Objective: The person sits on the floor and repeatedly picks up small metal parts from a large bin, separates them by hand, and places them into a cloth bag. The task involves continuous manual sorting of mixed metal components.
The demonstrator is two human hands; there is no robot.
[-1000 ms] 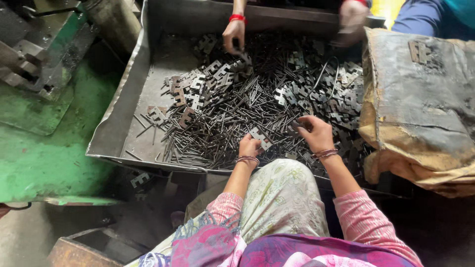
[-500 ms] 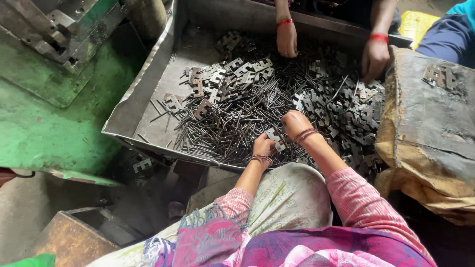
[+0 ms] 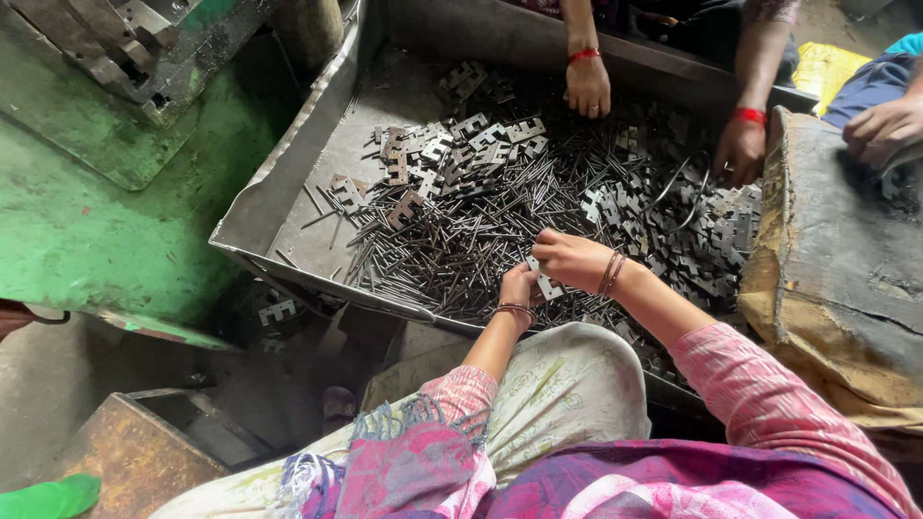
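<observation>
My lap: pale cloth and pink patterned sleeves at 6 o'clock, knees up against the near wall of the metal tray [image 3: 288, 207], close enough that my arms need little stretch

My left hand [image 3: 519, 286]: just over the near rim, fingers curled together and pressed around one end of a small notched metal plate [image 3: 548, 285], steadying it from below

My right hand [image 3: 572, 258]: touching the left, at 1 o'clock from it, fingers bent and pinching the same plate from above; both hands meet on it, I judge, so it stays put while I work on it

Thin metal pins [image 3: 452, 245]: a dark heap right under and at 9 o'clock from my hands, easy to pick from

Loose plates [image 3: 461, 139]: a scatter at 11 o'clock, more at 3 o'clock near the tray's right end

Worn sack [image 3: 836, 279]: at 3 o'clock, slumped over the tray's edge

Other people's hands: one with a red band [image 3: 586, 86] at 12 o'clock, resting on the pile; another [image 3: 740, 149] at 1 o'clock; a third [image 3: 880, 130] on the sack

Green machine base [image 3: 87, 221]: at 9 to 10 o'clock, well apart
</observation>
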